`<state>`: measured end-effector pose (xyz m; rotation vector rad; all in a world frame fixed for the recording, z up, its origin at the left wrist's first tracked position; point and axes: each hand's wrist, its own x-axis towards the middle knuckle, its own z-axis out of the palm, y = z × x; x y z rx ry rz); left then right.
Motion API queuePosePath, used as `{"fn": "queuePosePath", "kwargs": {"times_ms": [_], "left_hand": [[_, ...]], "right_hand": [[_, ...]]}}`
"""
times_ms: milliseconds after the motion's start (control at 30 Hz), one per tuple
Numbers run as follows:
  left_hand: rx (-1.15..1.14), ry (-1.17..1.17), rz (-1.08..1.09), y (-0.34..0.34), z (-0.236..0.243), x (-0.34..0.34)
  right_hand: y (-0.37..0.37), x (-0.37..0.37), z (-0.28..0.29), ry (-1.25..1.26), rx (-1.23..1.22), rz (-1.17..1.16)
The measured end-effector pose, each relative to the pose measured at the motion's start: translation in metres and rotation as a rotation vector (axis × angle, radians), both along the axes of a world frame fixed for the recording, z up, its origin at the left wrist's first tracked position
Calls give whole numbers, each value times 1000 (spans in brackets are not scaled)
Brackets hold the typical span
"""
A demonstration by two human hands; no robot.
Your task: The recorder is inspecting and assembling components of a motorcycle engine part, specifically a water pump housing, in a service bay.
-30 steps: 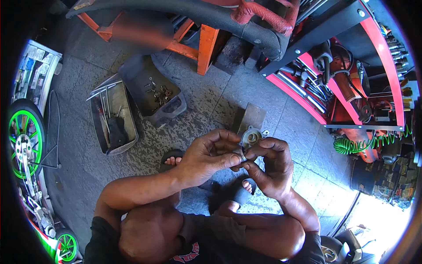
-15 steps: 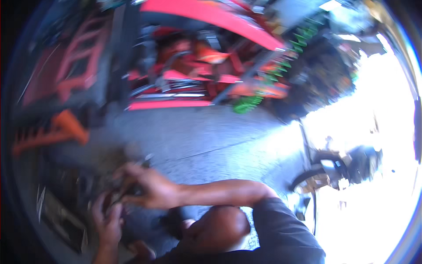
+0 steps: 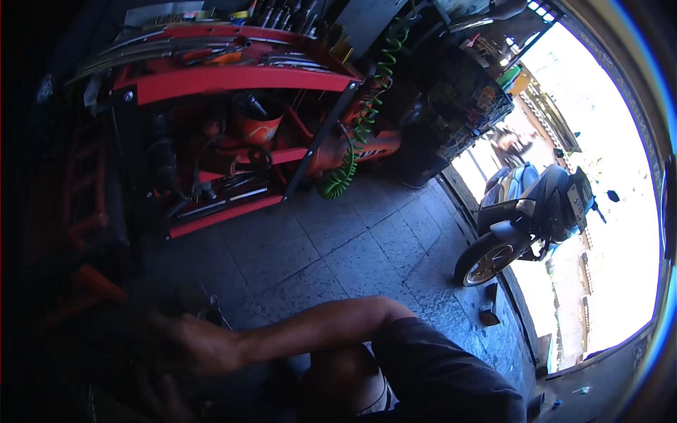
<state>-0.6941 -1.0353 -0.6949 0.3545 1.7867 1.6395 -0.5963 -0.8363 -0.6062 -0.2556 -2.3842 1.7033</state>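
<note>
My right hand (image 3: 204,344) reaches in from the right at the lower left, its forearm stretched over my bent knee (image 3: 345,370). Its fingers point left into deep shadow, so their grip does not show. Below it, my left hand (image 3: 166,396) is only a dim shape, its fingers lost in the dark. The two hands are close together over dark parts that I cannot make out. A thin, shiny metal piece (image 3: 215,304) stands just beyond the right hand. An orange frame-like piece (image 3: 99,283) is at the left, past the hands.
A red tool cart (image 3: 243,83) stands ahead, with tools on top and an orange bucket (image 3: 257,127) on a lower shelf. A coiled green hose (image 3: 343,176) hangs beside it. Grey floor tiles (image 3: 331,243) lead right to a parked motorbike (image 3: 525,218) at the bright doorway.
The view has swung to the right, bringing the motorbike and doorway further in. The area round my hands has gone much darker. Both hands stay close together at the lower left.
</note>
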Motion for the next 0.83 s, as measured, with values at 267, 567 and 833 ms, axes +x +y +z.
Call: {"fn": "queuePosePath", "kwargs": {"times_ms": [267, 567, 833], "left_hand": [[2, 364, -114, 17, 37, 8], [-98, 375, -102, 20, 48, 19], [-272, 423, -179, 20, 56, 16]], "right_hand": [[-1, -2, -9, -30, -1, 7], [0, 1, -10, -89, 103, 53], [1, 2, -2, -237, 57, 68]]}}
